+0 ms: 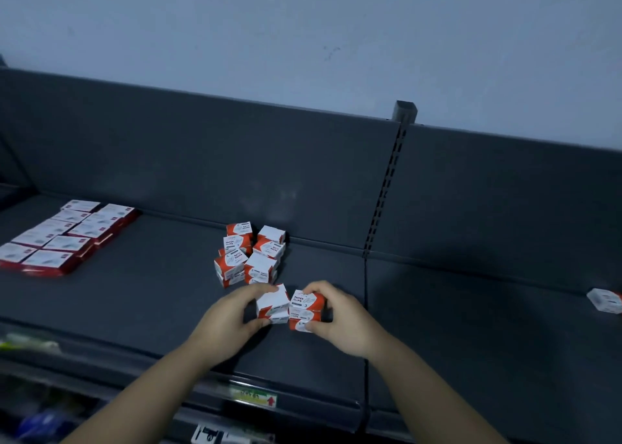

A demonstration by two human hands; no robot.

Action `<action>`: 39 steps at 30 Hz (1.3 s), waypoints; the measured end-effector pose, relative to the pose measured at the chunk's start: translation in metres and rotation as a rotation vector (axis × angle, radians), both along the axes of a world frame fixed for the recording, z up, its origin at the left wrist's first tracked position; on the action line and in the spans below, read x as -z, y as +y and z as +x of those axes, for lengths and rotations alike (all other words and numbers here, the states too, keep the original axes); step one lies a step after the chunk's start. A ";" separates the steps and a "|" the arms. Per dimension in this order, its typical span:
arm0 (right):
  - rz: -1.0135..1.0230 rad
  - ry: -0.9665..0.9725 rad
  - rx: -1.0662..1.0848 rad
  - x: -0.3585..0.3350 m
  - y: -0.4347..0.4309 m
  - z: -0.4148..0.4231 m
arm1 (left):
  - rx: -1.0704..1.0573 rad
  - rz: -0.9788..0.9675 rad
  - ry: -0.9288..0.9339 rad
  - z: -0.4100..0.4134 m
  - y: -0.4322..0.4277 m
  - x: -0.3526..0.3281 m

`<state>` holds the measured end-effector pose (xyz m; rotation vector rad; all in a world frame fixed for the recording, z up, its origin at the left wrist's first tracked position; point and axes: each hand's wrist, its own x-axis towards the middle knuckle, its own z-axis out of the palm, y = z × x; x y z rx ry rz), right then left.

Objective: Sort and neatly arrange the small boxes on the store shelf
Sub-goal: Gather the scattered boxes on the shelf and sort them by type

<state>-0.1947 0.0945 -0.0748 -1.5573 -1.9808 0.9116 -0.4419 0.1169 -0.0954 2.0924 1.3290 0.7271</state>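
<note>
Grey shelf [134, 302] | pale wall [303, 23] behind | left hand [225, 322] grips white-topped boxes [273, 304] | right hand [343, 322] grips red boxes [308, 305]

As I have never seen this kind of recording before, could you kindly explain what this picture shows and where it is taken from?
No machine here: a camera worn on a person's head looks down at their bare hands. The left hand grips one small stack of red-and-white boxes, the right hand a second stack, labelled paper clips, on a dark shelf. Behind stands an untidy pile of such boxes; neat rows lie far left, one lone box far right.
</note>
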 end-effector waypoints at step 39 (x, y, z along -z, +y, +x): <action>0.169 -0.502 0.446 0.026 0.036 -0.160 | 0.101 0.382 0.309 -0.109 0.092 0.023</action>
